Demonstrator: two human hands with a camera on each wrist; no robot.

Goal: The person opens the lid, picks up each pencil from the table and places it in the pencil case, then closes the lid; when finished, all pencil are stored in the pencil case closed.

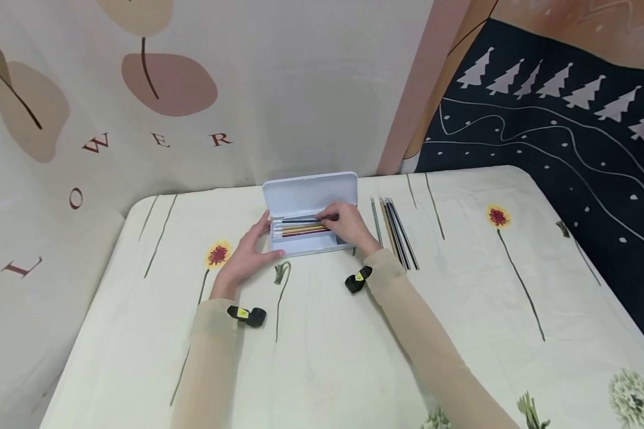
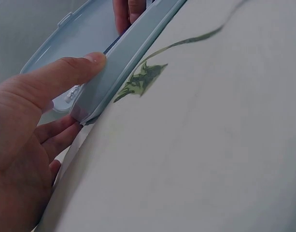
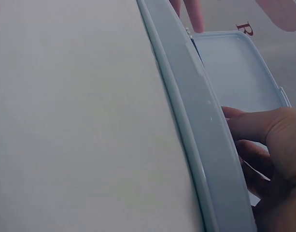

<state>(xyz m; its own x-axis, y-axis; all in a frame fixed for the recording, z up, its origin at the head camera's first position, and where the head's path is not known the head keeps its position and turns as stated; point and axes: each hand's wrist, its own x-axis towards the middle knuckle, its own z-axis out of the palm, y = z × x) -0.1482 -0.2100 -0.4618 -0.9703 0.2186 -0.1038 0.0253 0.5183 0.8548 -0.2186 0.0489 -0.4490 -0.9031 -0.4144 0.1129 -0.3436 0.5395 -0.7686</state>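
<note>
A pale blue pencil case (image 1: 311,245) lies on the table with its lid (image 1: 310,195) raised at the back. Several pencils (image 1: 299,229), in dark, yellow and red tones, lie lengthwise inside it. My left hand (image 1: 251,253) holds the case's left end, and in the left wrist view its thumb (image 2: 80,67) is on the front rim. Reaching into the right part of the case, my right hand (image 1: 345,225) has curled fingers at the right end of a dark pencil (image 1: 299,221). Its fingertips are partly hidden behind the case's front wall in the right wrist view.
Right of the case, several more pencils (image 1: 394,232) lie side by side on the table. The white flower-print tablecloth (image 1: 322,357) covers the tabletop. A pale printed curtain (image 1: 322,107) hangs behind the table, and a dark cloth with trees (image 1: 542,131) hangs at the right.
</note>
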